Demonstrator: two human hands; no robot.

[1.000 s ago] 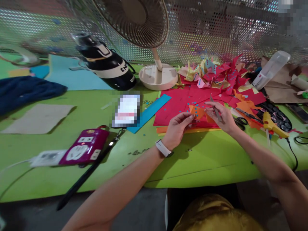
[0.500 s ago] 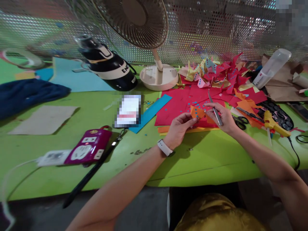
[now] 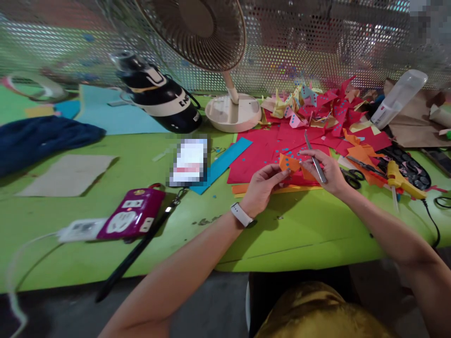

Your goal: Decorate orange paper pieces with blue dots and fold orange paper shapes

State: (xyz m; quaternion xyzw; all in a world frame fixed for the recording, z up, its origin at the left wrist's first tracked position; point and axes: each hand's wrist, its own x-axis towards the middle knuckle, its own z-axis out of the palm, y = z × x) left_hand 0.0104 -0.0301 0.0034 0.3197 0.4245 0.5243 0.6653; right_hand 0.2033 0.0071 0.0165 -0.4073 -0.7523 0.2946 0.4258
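Note:
Thumb and fingers of my left hand (image 3: 259,190) pinch a folded piece of orange paper (image 3: 287,163) with blue dots on it. My right hand (image 3: 329,173) is closed around slim silver tweezers (image 3: 315,157), whose tip points away from me. Its thumb and fingertips come up to the right edge of the orange paper; whether they grip it I cannot tell. Beneath both hands lie red paper sheets (image 3: 250,155) scattered with small blue bits, and orange and yellow strips (image 3: 241,189) stick out along their front edge.
Behind the sheets is a heap of folded dotted paper pieces (image 3: 317,103). Black scissors (image 3: 353,178), a yellow glue gun (image 3: 401,180) and a clear bottle (image 3: 401,98) are to the right. A fan (image 3: 230,115), flask (image 3: 165,103), phone (image 3: 190,162) and purple power strip (image 3: 132,213) stand leftward.
The view has shifted slightly, moving things on the left a little rightward. The tweezers have tilted a bit in my right hand since the first frame. Both hands keep nearly the same place.

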